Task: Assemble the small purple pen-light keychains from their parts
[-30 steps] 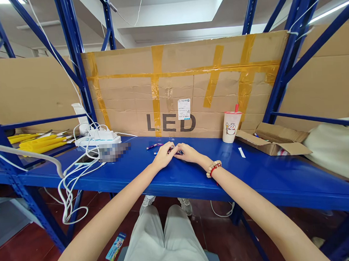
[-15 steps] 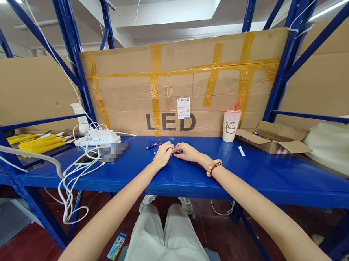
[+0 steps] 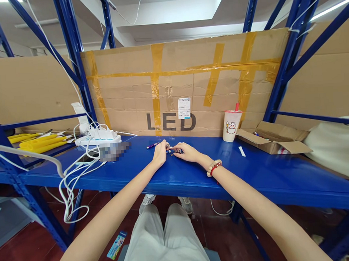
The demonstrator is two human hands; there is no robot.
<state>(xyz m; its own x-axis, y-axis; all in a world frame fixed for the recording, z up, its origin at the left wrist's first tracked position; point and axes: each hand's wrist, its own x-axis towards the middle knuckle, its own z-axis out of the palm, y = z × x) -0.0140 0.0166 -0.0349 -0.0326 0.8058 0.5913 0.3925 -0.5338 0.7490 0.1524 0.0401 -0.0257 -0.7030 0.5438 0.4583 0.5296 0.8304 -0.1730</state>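
- Left hand (image 3: 160, 155): palm down on blue shelf (image 3: 253, 169), fingers curled, tips at the end of a purple pen (image 3: 152, 146). Can't tell if it grips the pen.
- Right hand (image 3: 188, 152): just beside the left one, fingertips on a small dark part (image 3: 178, 150). Grip unclear too.
- Tiny loose bits (image 3: 171, 154) lie between the 2 hands, too small to identify.
- Bead bracelet (image 3: 214, 167) on right wrist.
- Cup (image 3: 231, 126) and open cardboard box (image 3: 274, 140) to the right.
- Power strip (image 3: 98, 139) with white cables (image 3: 73, 172) to the left.
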